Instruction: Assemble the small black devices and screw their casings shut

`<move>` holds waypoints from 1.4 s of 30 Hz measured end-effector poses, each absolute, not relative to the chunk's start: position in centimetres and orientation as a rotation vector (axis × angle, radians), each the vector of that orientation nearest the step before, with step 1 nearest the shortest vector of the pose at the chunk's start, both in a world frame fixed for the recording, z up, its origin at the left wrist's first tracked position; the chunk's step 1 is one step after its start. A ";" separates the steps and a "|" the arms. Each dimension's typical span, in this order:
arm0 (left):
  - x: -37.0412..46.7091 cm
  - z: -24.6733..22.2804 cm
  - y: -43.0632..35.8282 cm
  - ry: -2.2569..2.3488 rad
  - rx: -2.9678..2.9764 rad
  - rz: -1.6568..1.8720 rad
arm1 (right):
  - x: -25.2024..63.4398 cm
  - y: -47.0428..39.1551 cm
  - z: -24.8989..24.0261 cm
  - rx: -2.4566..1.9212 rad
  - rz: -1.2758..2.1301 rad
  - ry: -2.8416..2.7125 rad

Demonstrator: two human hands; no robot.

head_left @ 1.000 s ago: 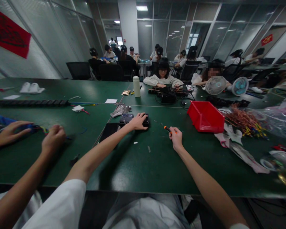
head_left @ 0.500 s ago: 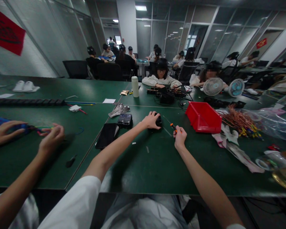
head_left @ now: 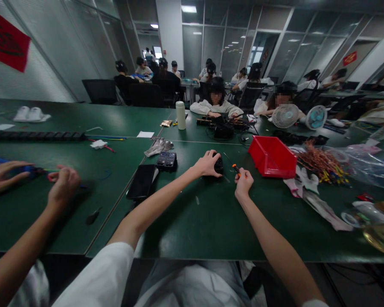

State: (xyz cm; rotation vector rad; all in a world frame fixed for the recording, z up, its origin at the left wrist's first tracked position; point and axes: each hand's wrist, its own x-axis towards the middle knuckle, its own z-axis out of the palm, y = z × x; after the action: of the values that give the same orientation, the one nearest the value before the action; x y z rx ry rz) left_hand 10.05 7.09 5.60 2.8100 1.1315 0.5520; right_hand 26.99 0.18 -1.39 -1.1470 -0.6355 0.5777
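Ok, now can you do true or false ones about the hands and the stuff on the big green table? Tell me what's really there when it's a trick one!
1. The wearer's right hand holds an orange-and-black screwdriver. True.
2. The red bin is to the left of that screwdriver. False: it is to the right.
3. The wearer's left hand is on a black block. True.
4. The pale bottle is lying on its side. False: it stands upright.
5. A bundle of copper wires lies to the right of the red bin. True.
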 end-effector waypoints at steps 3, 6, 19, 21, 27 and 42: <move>9.8 6.1 6.9 1.139 2.793 0.593 | 27.0 0.3 -1.5 -1.138 0.576 -0.638; 9.7 6.7 6.8 1.144 2.757 0.609 | 27.0 0.3 -1.6 -1.141 0.562 -0.633; 2.0 7.1 13.0 1.367 2.593 0.604 | 27.6 0.4 -1.9 -1.126 0.572 -0.612; 0.6 6.1 13.1 1.363 2.626 0.492 | 27.6 0.4 -1.9 -1.126 0.574 -0.618; -0.4 3.6 12.1 1.367 2.678 0.303 | 27.5 0.5 -1.8 -1.140 0.569 -0.617; 5.0 4.0 9.2 1.157 2.821 0.331 | 27.4 0.6 -2.1 -1.144 0.569 -0.624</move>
State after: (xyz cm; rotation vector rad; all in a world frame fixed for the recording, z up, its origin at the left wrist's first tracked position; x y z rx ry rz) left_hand 4.99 9.25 3.98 2.8207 1.1568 0.3309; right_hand 27.38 0.61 -2.08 -1.1437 -0.6240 0.5687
